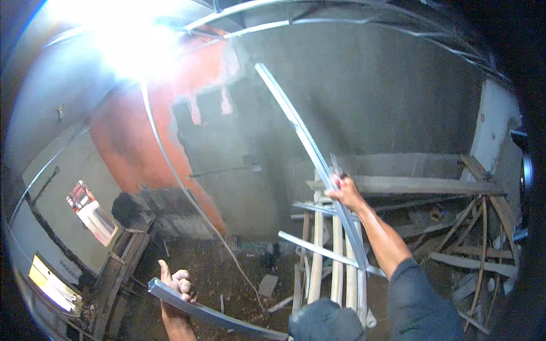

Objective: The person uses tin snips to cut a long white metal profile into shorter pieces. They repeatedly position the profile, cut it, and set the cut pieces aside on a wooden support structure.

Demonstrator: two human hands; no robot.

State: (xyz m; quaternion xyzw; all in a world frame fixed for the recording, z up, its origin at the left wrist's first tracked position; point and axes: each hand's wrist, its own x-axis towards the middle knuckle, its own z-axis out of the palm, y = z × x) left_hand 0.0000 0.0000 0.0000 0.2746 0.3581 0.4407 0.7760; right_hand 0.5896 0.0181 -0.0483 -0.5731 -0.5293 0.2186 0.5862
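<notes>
Silver strip (pixel 306 141) slants up and left from the right hand (pixel 348 194) holding it; I cannot tell if the left hand (pixel 177 284) grips.

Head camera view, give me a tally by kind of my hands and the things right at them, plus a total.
Bare hands: 2, left hand and right hand
Metal profiles, as visible lengths: 2, left profile and right profile
Red-gripped hand tool: 1, blurred, exact type unclear
Total: 5
</notes>
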